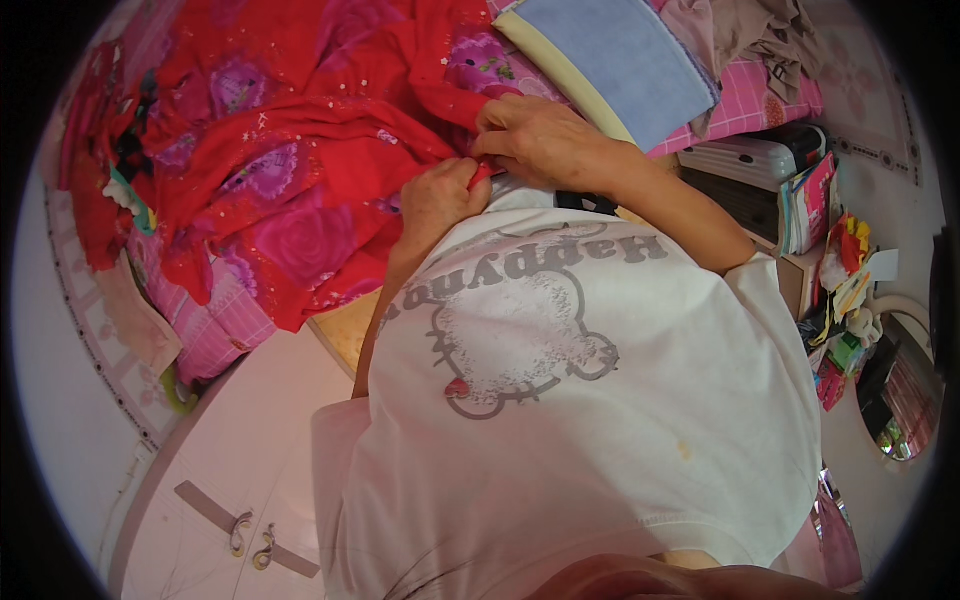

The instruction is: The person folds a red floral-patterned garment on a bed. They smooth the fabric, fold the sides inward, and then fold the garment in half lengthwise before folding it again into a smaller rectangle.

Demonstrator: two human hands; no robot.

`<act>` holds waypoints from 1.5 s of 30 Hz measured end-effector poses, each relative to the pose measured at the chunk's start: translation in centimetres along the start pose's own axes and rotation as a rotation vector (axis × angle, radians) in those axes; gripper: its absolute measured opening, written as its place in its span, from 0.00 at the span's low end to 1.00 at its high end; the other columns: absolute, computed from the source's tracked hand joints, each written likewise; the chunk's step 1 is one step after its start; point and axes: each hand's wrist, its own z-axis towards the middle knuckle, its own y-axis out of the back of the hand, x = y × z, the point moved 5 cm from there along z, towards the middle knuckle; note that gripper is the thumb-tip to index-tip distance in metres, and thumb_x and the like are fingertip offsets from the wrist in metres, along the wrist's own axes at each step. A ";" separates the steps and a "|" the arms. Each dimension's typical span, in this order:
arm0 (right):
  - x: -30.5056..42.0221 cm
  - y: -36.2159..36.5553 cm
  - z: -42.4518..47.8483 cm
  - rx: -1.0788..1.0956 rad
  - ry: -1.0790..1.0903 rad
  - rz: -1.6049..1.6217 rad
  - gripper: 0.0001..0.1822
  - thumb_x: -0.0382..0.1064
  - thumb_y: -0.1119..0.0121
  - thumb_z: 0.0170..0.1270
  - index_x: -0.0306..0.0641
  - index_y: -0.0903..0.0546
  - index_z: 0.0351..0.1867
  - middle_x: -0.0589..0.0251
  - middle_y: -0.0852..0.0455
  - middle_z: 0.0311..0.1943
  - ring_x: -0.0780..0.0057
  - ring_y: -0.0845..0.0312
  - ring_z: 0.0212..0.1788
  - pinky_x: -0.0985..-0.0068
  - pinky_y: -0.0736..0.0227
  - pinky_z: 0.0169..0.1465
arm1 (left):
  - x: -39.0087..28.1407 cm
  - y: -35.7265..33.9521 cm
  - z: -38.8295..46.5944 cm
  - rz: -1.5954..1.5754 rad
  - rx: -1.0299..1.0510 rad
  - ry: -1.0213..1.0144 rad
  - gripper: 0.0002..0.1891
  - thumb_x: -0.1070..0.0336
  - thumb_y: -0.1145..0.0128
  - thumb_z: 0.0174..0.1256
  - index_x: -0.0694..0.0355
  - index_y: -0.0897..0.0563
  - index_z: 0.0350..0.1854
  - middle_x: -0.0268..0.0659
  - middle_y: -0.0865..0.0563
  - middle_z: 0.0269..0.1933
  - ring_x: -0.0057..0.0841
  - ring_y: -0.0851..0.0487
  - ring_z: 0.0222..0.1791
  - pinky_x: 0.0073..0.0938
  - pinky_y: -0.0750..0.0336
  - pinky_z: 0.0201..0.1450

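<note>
A large red cloth (pixel 330 180) with pink roses, purple patches and small pale flowers lies bunched before me, with many folds. My left hand (pixel 442 196) is curled around a gathered edge of it, close to the front of my white shirt. Just above and to the right, the fingers of my right hand (pixel 536 139) pinch the same cloth. The two hands nearly touch, and a bit of red fabric shows between them. Their fingertips are partly hidden in the folds.
Beyond my right hand lies a folded blue and pale yellow cloth (pixel 615 64) on pink checked bedding (pixel 757 105), with brown clothing (pixel 772 45) behind. A silver case (pixel 742 161), booklets (pixel 806 202) and a round mirror (pixel 900 390) stand right. A white cabinet (pixel 225 465) is lower left.
</note>
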 end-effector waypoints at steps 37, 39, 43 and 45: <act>-9.8 -5.1 -3.5 -0.092 -0.919 1.044 0.22 0.56 0.44 0.62 0.38 0.20 0.25 0.73 0.26 0.18 0.85 0.37 0.20 0.83 0.43 0.24 | 0.9 -0.1 0.3 0.002 -0.029 0.037 0.09 0.59 0.45 0.53 0.59 0.24 0.23 0.40 0.19 0.25 0.42 0.20 0.24 0.42 0.27 0.24; -10.6 -5.1 -2.9 -0.267 -0.848 1.116 0.20 0.54 0.43 0.62 0.39 0.20 0.24 0.74 0.28 0.17 0.85 0.40 0.18 0.83 0.47 0.23 | 1.1 0.2 -0.2 -0.022 -0.051 0.050 0.09 0.60 0.45 0.53 0.59 0.24 0.22 0.40 0.20 0.24 0.41 0.20 0.24 0.41 0.28 0.24; -14.6 -1.9 -5.1 -0.418 -0.883 1.014 0.17 0.50 0.44 0.64 0.39 0.20 0.25 0.75 0.28 0.18 0.87 0.40 0.19 0.84 0.46 0.23 | 1.7 1.0 -1.4 -0.031 -0.033 0.078 0.07 0.61 0.46 0.55 0.58 0.22 0.24 0.41 0.20 0.25 0.41 0.20 0.24 0.40 0.28 0.25; -15.7 -2.9 -6.2 -0.392 -0.909 0.898 0.16 0.48 0.45 0.66 0.40 0.21 0.26 0.75 0.26 0.18 0.89 0.40 0.18 0.85 0.45 0.23 | 1.9 1.1 -1.8 0.002 -0.005 0.072 0.07 0.61 0.47 0.56 0.57 0.21 0.25 0.41 0.20 0.26 0.41 0.20 0.25 0.40 0.29 0.26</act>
